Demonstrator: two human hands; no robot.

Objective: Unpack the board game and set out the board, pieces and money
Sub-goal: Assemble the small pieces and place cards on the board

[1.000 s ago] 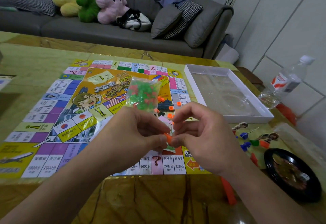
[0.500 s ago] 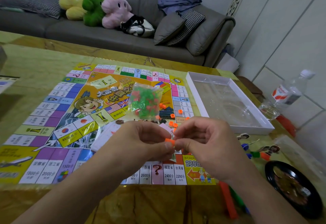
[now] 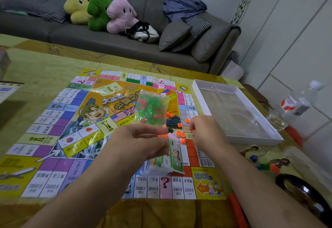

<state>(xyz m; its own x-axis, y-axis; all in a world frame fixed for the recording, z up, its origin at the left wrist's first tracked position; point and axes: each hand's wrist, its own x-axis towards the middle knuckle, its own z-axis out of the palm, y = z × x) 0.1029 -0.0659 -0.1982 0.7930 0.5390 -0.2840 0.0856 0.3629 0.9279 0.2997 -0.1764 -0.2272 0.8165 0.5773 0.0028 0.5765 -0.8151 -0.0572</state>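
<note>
Pinching an orange piece, the left hand hovers beside the curled right hand, its grasp unclear.

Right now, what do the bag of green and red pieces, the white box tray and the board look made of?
Bag of pieces: thin clear plastic film, wrinkled and see-through. White box tray: likely cardboard walls, with a glossy clear plastic insert inside. Game board: printed paper or card with a sheen; creases suggest a folded sheet.
</note>
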